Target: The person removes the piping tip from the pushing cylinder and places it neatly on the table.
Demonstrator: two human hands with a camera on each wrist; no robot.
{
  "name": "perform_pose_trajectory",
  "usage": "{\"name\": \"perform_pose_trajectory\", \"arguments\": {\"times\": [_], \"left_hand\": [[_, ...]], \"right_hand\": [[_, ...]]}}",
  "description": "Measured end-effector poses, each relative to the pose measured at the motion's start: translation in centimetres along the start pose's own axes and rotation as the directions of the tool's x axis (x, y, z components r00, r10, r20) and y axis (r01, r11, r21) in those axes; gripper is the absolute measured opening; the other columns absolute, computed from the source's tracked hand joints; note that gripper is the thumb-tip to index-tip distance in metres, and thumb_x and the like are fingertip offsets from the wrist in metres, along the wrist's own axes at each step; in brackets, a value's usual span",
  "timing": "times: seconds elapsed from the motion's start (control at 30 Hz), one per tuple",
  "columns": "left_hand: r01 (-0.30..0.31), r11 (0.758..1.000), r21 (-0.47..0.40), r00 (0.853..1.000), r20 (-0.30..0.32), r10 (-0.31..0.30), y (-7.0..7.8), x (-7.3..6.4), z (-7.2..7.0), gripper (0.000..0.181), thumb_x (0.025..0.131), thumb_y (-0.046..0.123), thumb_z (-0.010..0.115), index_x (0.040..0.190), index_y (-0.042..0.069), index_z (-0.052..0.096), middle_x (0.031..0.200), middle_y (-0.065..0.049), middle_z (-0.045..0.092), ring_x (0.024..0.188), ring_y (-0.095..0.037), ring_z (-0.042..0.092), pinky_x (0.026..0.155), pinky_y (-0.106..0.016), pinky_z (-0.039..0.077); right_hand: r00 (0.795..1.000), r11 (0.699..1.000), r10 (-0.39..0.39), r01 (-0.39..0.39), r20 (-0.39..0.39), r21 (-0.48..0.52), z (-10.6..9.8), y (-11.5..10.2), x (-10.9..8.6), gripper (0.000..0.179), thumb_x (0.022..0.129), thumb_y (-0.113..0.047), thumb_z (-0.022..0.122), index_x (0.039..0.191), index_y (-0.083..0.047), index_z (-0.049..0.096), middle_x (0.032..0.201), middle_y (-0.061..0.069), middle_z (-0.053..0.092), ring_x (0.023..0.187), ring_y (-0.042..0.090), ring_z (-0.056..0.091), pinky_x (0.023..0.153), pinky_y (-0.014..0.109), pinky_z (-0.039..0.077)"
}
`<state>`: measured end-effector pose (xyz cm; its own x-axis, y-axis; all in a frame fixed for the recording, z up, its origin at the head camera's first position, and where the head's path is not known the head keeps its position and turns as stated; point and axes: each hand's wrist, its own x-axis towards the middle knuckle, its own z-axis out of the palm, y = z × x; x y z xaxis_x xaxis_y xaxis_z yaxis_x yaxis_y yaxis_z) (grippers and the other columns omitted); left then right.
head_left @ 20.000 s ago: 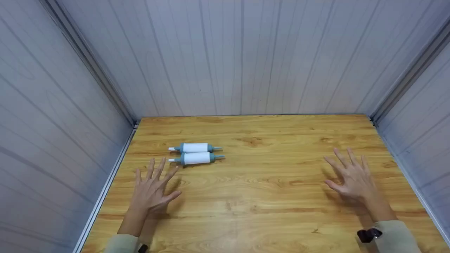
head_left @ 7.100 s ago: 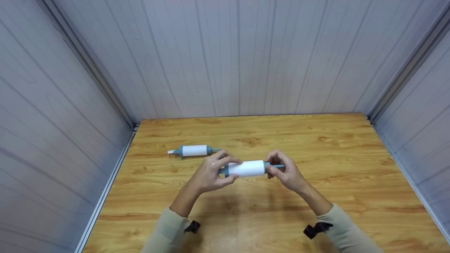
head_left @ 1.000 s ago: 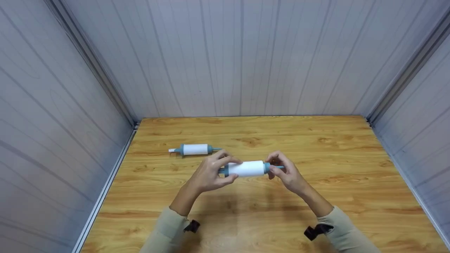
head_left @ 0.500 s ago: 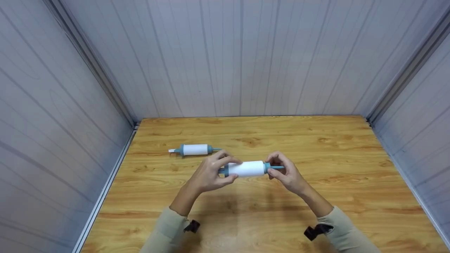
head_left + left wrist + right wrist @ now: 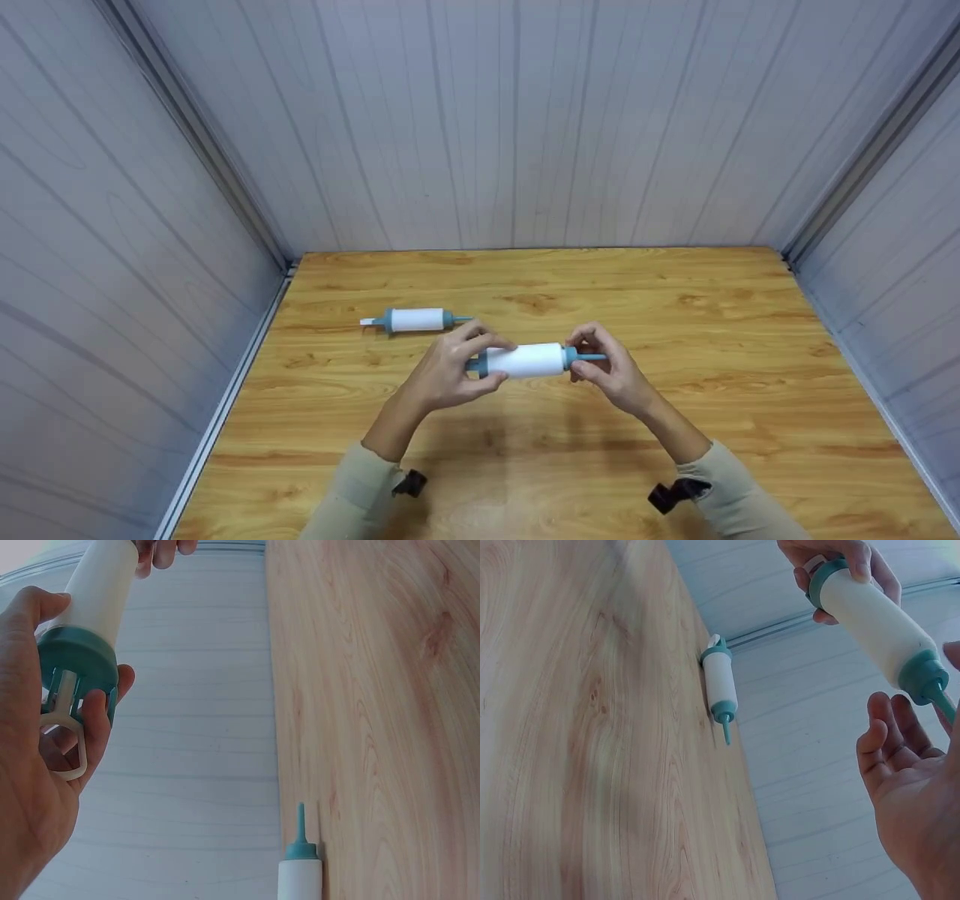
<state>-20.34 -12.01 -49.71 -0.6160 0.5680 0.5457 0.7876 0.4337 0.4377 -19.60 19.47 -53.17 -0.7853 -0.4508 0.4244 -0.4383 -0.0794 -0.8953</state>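
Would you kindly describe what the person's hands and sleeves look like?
The left hand and right hand are ungloved. The left sleeve and right sleeve are plain, pale greenish beige, and stop short of the wrists. A small, black, boxy device sits by the left sleeve's end; another sits by the right's.

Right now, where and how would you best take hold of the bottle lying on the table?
Probably by the middle of its white barrel, coming straight down from above and closing across its width. The bottle lies on its side, and the barrel is its broad, straight part; the teal nozzle is thin and, in the head view, near the left hand.
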Motion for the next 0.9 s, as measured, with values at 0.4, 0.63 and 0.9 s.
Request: {"name": "perform_pose_trajectory", "arguments": {"times": [0.4,0.63,0.9], "left_hand": [[0.013,1.000,0.003,1.000,0.009,-0.013,-0.03,0.02,0.04,0.032,0.097,0.026,0.085,0.128,0.016,0.081,0.119,-0.011,0.075,0.084,-0.018,0.069,0.072,-0.027,0.058],[0.001,1.000,-0.005,1.000,-0.001,-0.001,-0.11,0.00,0.05,0.031,0.098,0.026,0.084,0.128,0.016,0.081,0.118,-0.010,0.075,0.085,-0.018,0.069,0.072,-0.028,0.059],[0.011,1.000,0.002,1.000,-0.003,-0.011,0.06,0.03,-0.01,0.032,0.097,0.025,0.085,0.127,0.016,0.081,0.118,-0.011,0.076,0.085,-0.020,0.070,0.072,-0.030,0.060]], "right_hand": [[1.000,0.999,0.006,-0.007,-0.018,-0.046,0.13,-0.06,0.14,0.015,0.110,0.010,0.051,0.125,0.014,0.052,0.104,-0.012,0.067,0.086,0.003,0.064,0.071,0.022,0.059],[0.999,0.999,-0.031,0.031,-0.014,-0.011,0.09,0.13,0.12,0.021,0.105,0.015,0.054,0.125,0.016,0.050,0.110,-0.011,0.067,0.087,0.002,0.063,0.074,0.021,0.059],[1.000,1.000,-0.016,0.016,-0.001,-0.010,0.00,-0.01,0.00,0.028,0.104,0.015,0.059,0.130,0.016,0.049,0.121,-0.007,0.066,0.100,0.003,0.066,0.079,0.020,0.061]]}}
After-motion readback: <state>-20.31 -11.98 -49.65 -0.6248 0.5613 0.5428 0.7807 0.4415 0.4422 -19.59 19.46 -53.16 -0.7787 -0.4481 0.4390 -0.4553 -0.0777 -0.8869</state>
